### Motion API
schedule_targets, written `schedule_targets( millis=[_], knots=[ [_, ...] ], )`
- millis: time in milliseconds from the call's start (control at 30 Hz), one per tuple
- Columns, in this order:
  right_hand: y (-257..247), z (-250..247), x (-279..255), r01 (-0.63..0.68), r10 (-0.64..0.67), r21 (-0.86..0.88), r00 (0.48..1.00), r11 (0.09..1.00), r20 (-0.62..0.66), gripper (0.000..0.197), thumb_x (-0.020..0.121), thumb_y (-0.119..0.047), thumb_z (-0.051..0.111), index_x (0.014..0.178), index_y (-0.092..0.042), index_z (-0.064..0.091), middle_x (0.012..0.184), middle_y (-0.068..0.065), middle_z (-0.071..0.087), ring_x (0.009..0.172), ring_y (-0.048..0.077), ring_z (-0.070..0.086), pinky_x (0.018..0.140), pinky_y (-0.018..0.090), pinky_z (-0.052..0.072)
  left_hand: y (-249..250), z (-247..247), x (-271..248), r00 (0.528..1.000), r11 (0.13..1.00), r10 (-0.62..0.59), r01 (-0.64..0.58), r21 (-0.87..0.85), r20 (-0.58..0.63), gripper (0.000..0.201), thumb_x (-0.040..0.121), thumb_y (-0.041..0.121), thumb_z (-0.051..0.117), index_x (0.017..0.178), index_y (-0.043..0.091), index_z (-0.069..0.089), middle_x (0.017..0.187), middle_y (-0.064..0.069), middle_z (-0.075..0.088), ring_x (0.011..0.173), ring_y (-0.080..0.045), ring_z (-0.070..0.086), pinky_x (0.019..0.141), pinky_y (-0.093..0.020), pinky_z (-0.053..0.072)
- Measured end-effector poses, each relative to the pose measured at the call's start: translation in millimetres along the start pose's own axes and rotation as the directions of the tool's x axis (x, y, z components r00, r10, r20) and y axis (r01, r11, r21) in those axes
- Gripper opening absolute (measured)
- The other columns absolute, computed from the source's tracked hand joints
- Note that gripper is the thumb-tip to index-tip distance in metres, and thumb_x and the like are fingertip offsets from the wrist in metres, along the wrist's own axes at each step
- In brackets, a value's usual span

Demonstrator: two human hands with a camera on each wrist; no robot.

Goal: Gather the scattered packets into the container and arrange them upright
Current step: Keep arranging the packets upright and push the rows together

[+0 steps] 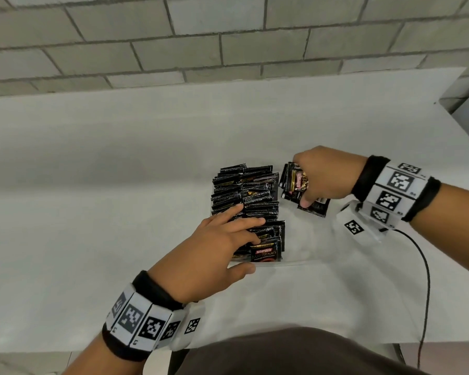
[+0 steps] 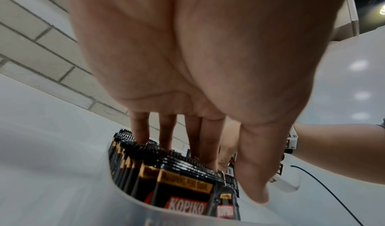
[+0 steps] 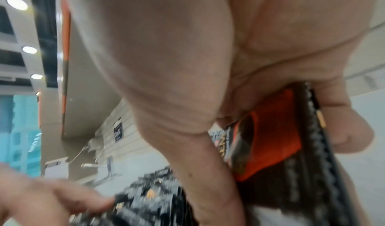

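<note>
A clear container [image 1: 295,262] on the white table holds several black Kopiko packets [image 1: 245,193] standing upright in rows; its near wall [image 2: 133,209] fills the bottom of the left wrist view. My left hand [image 1: 228,236] lies with straight fingers [image 2: 139,130] on the packet tops, thumb at the near rim. Just right of the container, my right hand [image 1: 313,180] grips a bunch of packets [image 1: 294,182], seen close in the right wrist view as black and orange wrappers [image 3: 277,139]. One loose packet [image 1: 316,207] lies flat on the table under that hand.
A grey block wall [image 1: 228,36] runs behind the table. A black cable [image 1: 425,280] trails from my right wrist over the table's near right edge. My dark clothing [image 1: 295,353] shows at the near edge.
</note>
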State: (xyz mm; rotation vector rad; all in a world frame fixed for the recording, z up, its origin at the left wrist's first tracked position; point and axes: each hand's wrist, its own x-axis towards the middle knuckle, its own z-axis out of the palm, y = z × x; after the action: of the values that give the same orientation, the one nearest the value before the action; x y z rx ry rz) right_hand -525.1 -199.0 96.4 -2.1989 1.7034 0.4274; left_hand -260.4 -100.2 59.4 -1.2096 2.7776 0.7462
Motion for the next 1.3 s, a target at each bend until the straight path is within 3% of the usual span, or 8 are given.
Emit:
schedule_targets(
  millis=[100,333,467,667,767,867,1067,1300],
  knots=[
    [13.7,-11.4,-10.4,-0.02,0.023,0.058,0.998,0.998,-0.063,0.06,0.064,-0.047,0.09,0.101,-0.013,0.057,0.091,0.003,0.063,0.084,0.024,0.061,0.072,0.037,0.054,1.1,0.6,-1.4,1.0,1.0,0.011,-0.011,0.004,-0.026,0.044,0.098,0.05,0.06,0.14,0.039,0.054,0.162,0.032,0.02,0.155,0.0,-0.007,0.126,-0.035,0.012],
    [12.9,-8.7,-20.0,0.013,-0.006,0.141,0.999,0.99,-0.052,0.054,0.064,-0.046,0.091,0.097,-0.017,0.061,0.087,-0.002,0.064,0.079,0.017,0.06,0.066,0.033,0.05,4.5,-6.0,-9.0,0.985,0.991,0.043,-0.063,-0.115,-0.169,0.034,0.094,0.041,0.07,0.126,0.038,0.057,0.159,0.029,0.031,0.153,0.005,0.007,0.124,-0.026,0.02],
    [18.8,-15.5,-27.7,0.033,0.052,0.388,0.977,0.921,-0.205,0.038,0.07,-0.039,0.089,0.091,-0.023,0.061,0.086,-0.005,0.066,0.076,0.008,0.06,0.059,0.027,0.041,-7.1,-22.6,-19.4,0.961,0.966,-0.106,0.038,-0.257,-0.254,0.068,0.082,0.047,0.081,0.138,0.041,0.044,0.159,0.031,0.022,0.149,0.006,0.019,0.12,-0.022,0.025],
    [21.7,-3.4,-54.0,0.122,0.119,0.787,0.963,0.604,-0.241,0.03,0.082,-0.023,0.081,0.108,-0.025,0.066,0.092,-0.009,0.076,0.082,0.006,0.07,0.068,0.021,0.047,-20.9,-15.2,-26.0,0.969,0.953,-0.184,0.135,-0.271,-0.166,0.116,0.067,0.064,0.084,0.156,0.048,0.011,0.163,0.034,-0.006,0.151,0.007,0.001,0.119,-0.023,0.02],
    [14.8,7.5,-63.5,0.167,0.104,0.952,0.974,0.258,-0.199,0.026,0.084,-0.014,0.073,0.109,-0.017,0.066,0.093,-0.004,0.077,0.083,0.011,0.072,0.067,0.019,0.052,-22.8,-9.0,-24.8,0.962,0.933,-0.247,0.204,-0.297,-0.115,0.135,0.062,0.066,0.087,0.158,0.049,-0.007,0.161,0.034,-0.022,0.154,0.003,-0.003,0.119,-0.029,0.027],
    [7.3,16.6,-64.1,0.178,0.131,0.976,0.978,-0.121,-0.163,0.028,0.078,-0.015,0.067,0.106,-0.011,0.063,0.09,0.004,0.073,0.08,0.02,0.071,0.068,0.033,0.058,-29.7,-7.2,-21.6,0.952,0.898,-0.299,0.261,-0.354,-0.057,0.151,0.055,0.067,0.09,0.153,0.05,-0.023,0.158,0.034,-0.032,0.153,0.004,-0.008,0.12,-0.03,0.028],
    [-25.1,27.0,-54.1,0.05,0.186,0.924,0.982,-0.379,0.023,0.011,0.081,-0.013,0.061,0.092,-0.012,0.062,0.082,0.005,0.067,0.069,0.02,0.065,0.067,0.035,0.05,-42.1,-11.2,-17.3,0.972,0.876,-0.233,0.219,-0.429,0.021,0.155,0.057,0.066,0.09,0.152,0.046,-0.031,0.159,0.032,-0.033,0.147,0.013,-0.021,0.121,-0.022,0.008],
    [-45.6,23.5,-34.9,0.143,0.404,0.805,0.905,-0.577,0.129,0.008,0.088,-0.015,0.047,0.082,-0.015,0.053,0.064,0.002,0.062,0.056,0.019,0.063,0.084,0.045,0.052,-56.8,-32.8,-2.6,0.978,0.851,-0.202,0.199,-0.486,0.047,0.141,0.068,0.07,0.078,0.156,0.036,-0.028,0.161,0.026,-0.028,0.148,0.011,-0.019,0.12,-0.02,0.001]
  ],
)
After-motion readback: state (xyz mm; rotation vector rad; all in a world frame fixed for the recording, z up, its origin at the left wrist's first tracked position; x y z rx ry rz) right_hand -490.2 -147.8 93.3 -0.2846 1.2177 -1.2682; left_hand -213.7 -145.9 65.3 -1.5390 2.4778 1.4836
